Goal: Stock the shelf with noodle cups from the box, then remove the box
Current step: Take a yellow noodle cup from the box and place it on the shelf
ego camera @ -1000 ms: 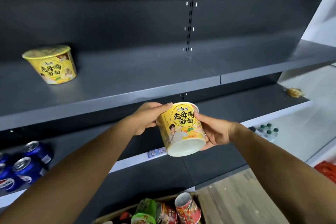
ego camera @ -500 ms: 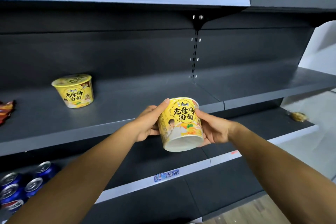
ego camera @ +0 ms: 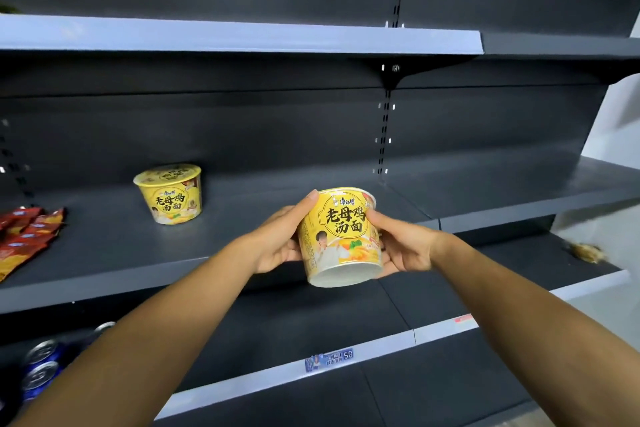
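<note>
Since the earlier frames, the view has been raised: the box seen low in the oldest frame is no longer in view, an upper shelf edge point(ego camera: 242, 35) has been brought into the picture, and the held cup has been carried from below the middle shelf's lip up to its level. Middle shelf point(ego camera: 242, 225): a dark, mostly bare board on which one yellow noodle cup point(ego camera: 168, 193) is stood upright, left of centre and toward the back. Red snack packets point(ego camera: 26, 236) are laid at its far left end. Lower shelf: blue cans point(ego camera: 41, 371) are seen at bottom left, and a price label point(ego camera: 329, 359) is fixed to its front strip. Held cup point(ego camera: 341, 236): a second yellow noodle cup is gripped in the air just before the front edge of the middle shelf, tilted so that its pale base is turned toward the camera and its lid away. Left hand point(ego camera: 280, 239): curled round the cup's left wall, thumb laid up to the rim. Right hand point(ego camera: 405, 246): cupped against the right wall, fingers partly closed on it. Step in hand, as judged: the placing of a cup. For the next move, the cup would need to be levelled, passed over the shelf lip, and set down upright, presumably beside the cup already stocked, before both hands are released.
</note>
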